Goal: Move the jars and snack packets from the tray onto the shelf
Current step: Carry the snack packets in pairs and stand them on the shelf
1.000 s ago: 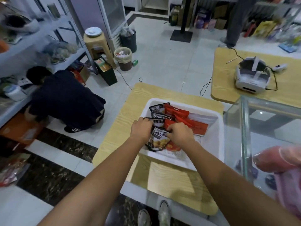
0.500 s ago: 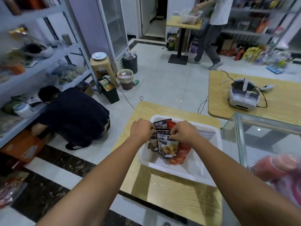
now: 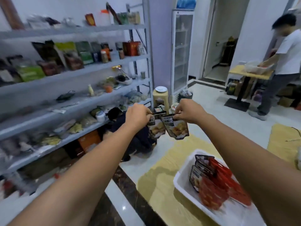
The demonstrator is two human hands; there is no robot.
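My left hand (image 3: 138,115) and my right hand (image 3: 189,111) are raised in front of me, each pinching the top edge of dark snack packets (image 3: 176,128) that hang between them. The packets show yellow food on black. Below at the right, the white tray (image 3: 180,185) sits on a wooden table (image 3: 159,178) and holds more black packets (image 3: 201,168) and red packets (image 3: 216,188). The grey metal shelf (image 3: 68,75), full of bags and jars, runs along the left. No jar shows in the tray.
A person in dark clothes (image 3: 140,136) crouches on the floor by the shelf's lower boards, right behind the held packets. A stool (image 3: 160,98) and glass-door fridge (image 3: 180,51) stand beyond. Another person (image 3: 281,66) works at a small table at the far right.
Both hands have lifted the dark packets out of the tray and up, and my view has swung left and upward toward the shelf. The tray now lies low at the right.
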